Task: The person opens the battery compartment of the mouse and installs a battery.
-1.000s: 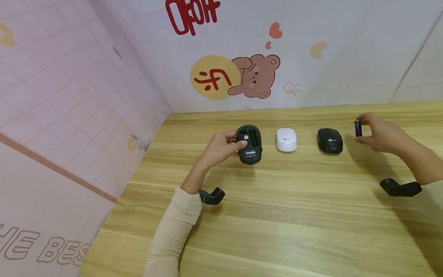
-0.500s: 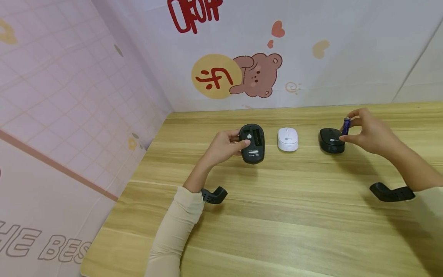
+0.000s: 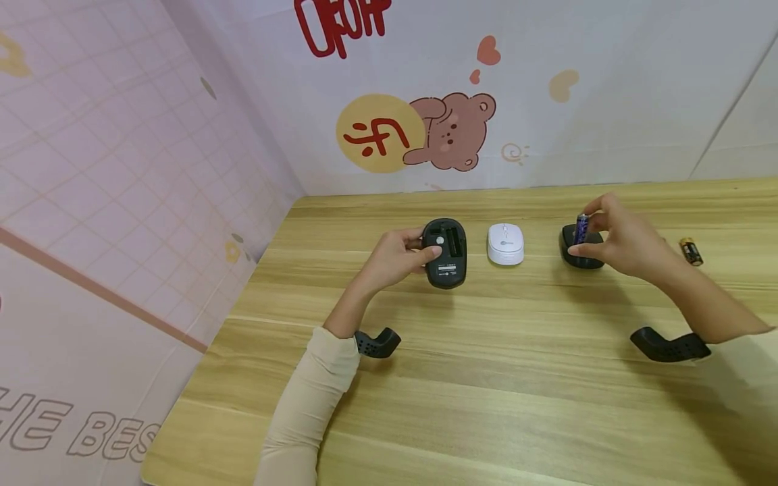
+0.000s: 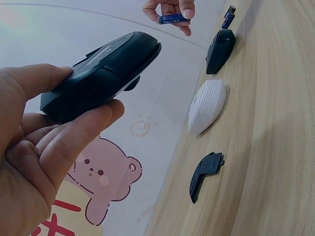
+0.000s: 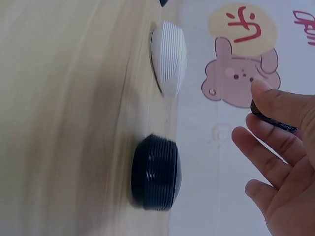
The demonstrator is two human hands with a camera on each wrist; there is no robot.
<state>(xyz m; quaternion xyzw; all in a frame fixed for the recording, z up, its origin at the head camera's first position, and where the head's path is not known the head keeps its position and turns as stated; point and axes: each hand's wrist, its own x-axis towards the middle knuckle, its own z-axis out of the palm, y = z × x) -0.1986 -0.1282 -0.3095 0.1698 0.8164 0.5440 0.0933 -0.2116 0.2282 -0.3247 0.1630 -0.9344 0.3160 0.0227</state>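
Observation:
My left hand (image 3: 395,260) grips a black computer mouse (image 3: 446,270), raised above the table with its underside facing the head camera. The battery compartment (image 3: 451,241) in that underside lies uncovered, with a dark slot showing. Between thumb and fingers, my right hand (image 3: 626,236) pinches a blue-purple battery (image 3: 581,228). In the head view this battery overlaps a second black mouse (image 3: 586,262) standing on the table. The left wrist view shows the same battery (image 4: 173,18) held well above the table. A black battery cover (image 4: 205,169) lies on the table, hidden in the head view.
A white mouse (image 3: 506,244) stands between the held mouse and the second black one. Right of the right hand lies a black-and-gold battery (image 3: 691,251), partly beside the forearm. Behind the wooden table (image 3: 486,391) rises a wall sheet (image 3: 608,135) with a printed bear.
My right hand has moved left with the battery, from right of the second black mouse to over it. The battery on the table has come into view. My left hand has barely shifted.

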